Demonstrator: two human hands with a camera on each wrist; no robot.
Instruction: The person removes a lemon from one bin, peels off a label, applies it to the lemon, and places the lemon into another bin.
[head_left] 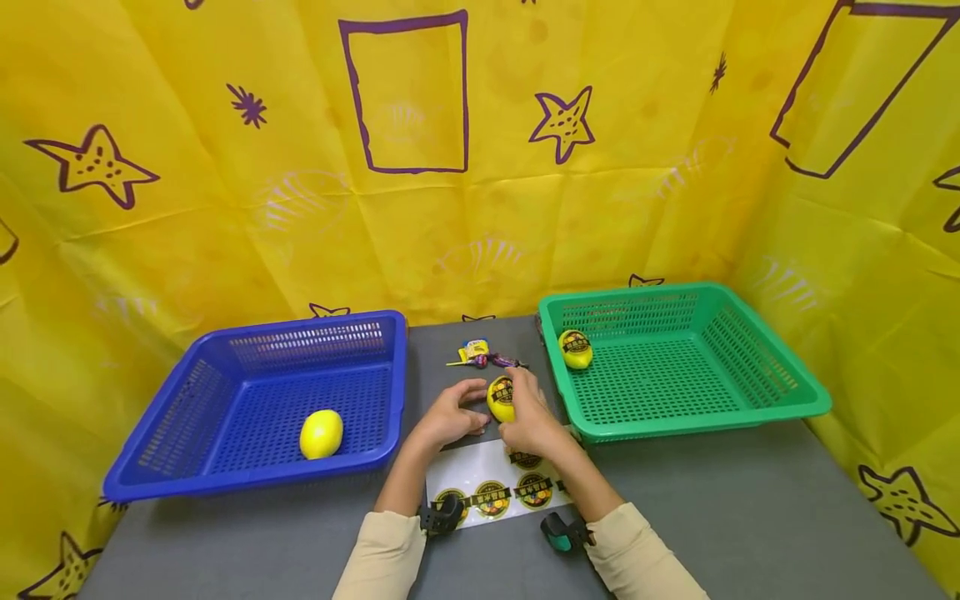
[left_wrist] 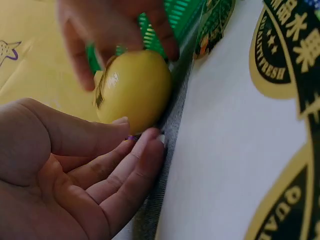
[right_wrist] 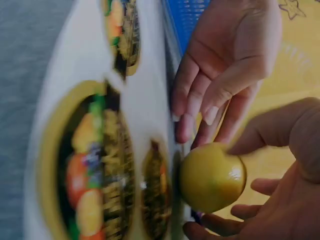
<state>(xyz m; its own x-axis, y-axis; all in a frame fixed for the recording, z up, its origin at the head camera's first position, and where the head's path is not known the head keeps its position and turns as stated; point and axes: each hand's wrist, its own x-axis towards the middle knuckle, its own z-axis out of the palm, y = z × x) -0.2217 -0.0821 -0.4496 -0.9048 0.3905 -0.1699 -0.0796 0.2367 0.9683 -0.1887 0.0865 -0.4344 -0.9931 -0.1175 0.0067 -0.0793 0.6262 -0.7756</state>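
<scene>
A lemon (head_left: 495, 408) stands on the grey table between the two hands, bearing a round black-and-gold sticker (head_left: 502, 390). My right hand (head_left: 531, 423) holds it from the right, its thumb against the skin in the right wrist view. On the other side my left hand (head_left: 452, 413) is bent loosely beside the lemon (left_wrist: 135, 90); its fingers hold nothing. Under the forearms lies a white sheet (head_left: 468, 465) with several round fruit stickers (head_left: 492, 497). Part of that sheet is hidden by the right hand and forearm.
At left, a blue basket (head_left: 258, 482) contains a plain lemon (head_left: 321, 434). The green basket (head_left: 697, 421) at right holds a stickered lemon (head_left: 577, 354). Beyond the hands are small wrapped candies (head_left: 476, 353), one on a yellow stick. A yellow patterned cloth (head_left: 480, 250) hangs behind the table.
</scene>
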